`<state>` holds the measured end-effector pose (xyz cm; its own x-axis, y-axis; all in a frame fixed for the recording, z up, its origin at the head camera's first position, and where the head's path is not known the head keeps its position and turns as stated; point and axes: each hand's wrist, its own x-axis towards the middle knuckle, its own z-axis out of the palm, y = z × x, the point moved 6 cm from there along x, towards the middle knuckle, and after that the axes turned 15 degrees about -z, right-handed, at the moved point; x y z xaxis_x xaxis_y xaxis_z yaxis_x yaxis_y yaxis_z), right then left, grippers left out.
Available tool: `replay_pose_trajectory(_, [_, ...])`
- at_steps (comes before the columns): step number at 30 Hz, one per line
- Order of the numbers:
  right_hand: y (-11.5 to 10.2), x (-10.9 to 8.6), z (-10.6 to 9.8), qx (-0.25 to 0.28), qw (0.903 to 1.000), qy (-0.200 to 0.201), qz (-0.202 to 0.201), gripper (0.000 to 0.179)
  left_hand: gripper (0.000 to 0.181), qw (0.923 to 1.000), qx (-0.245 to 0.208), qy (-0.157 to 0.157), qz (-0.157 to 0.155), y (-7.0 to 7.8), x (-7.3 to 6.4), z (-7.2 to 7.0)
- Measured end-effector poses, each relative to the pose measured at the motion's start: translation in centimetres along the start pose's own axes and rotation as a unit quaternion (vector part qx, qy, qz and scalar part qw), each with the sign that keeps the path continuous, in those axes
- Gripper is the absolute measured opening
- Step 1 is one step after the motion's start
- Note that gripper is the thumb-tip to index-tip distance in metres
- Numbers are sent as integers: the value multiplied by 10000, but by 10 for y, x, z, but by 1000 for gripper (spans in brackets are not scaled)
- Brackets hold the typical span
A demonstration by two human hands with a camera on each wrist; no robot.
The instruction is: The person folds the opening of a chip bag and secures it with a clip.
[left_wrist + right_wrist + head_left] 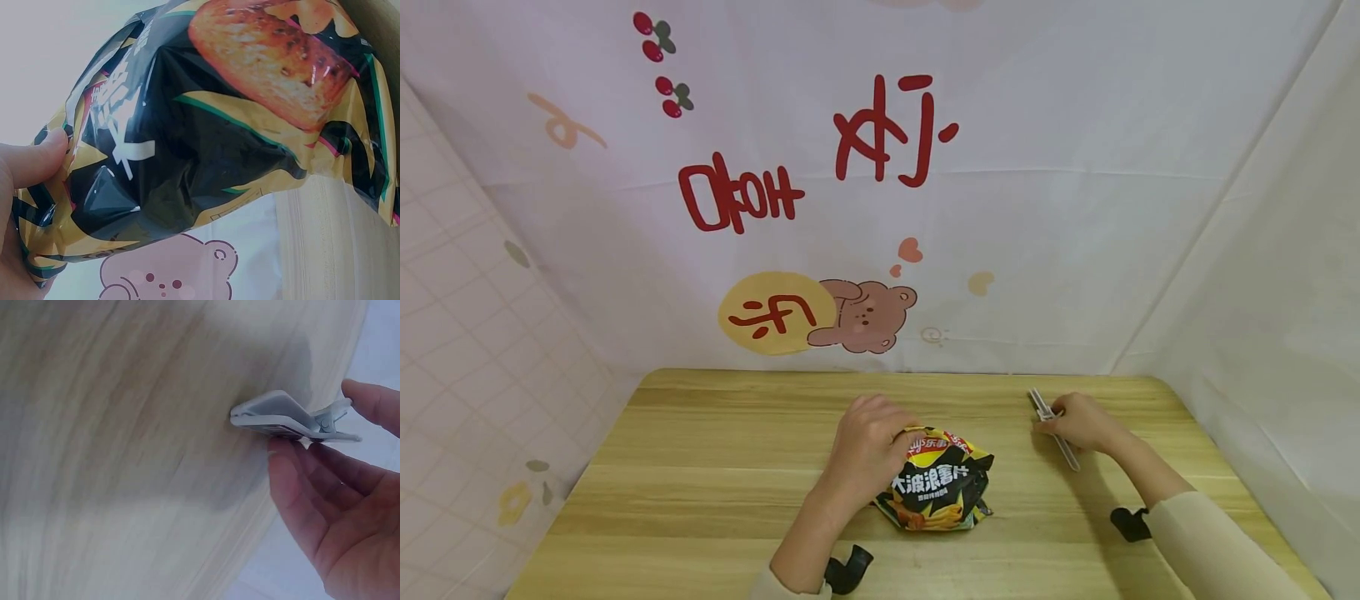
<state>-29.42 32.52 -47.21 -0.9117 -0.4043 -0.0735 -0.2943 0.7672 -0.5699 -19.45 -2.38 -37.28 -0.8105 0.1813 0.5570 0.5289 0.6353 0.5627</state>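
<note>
A black and yellow bag of potato chips [936, 492] stands on the table, its printed front toward me. My left hand [865, 454] grips it by the upper left corner. In the left wrist view the thumb [37, 156] presses on the crinkled edge of the bag [169, 137]; the fingers behind it are mostly hidden. Off to the right, my right hand [1084, 422] holds a long grey-white bag clip [1067, 454]. The right wrist view has the clip [275, 409] between the thumb at its handle end and the fingers below. Clip and bag are apart.
The wood-grain table [715, 467] has rounded back corners. Behind it hangs a white cloth [1037, 250] with red characters and a cartoon bear; more cloth closes off both sides. Black straps [848, 570] show near both wrists.
</note>
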Motion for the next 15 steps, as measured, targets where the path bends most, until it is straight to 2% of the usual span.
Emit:
replay_pose_trajectory(3, [0, -4, -2, 56, 10000, 65, 1, 44, 9, 10000, -21, -10, -16, 1, 0, 0])
replay_pose_trajectory(9, [2, -11, -7, 132, 9996, 220, 110, 53, 10, 10000, -3, -15, -32, 1, 1, 0])
replay_pose_trajectory(12, [4, -13, -9, 176, 9992, 324, 182, 45, 10, 10000, 13, -10, -38, 0, 1, 0])
replay_pose_trajectory(15, [5, -15, -10, 13, 9992, 392, 91, 39, 11, 10000, 19, -1, -50, 0, 1, 0])
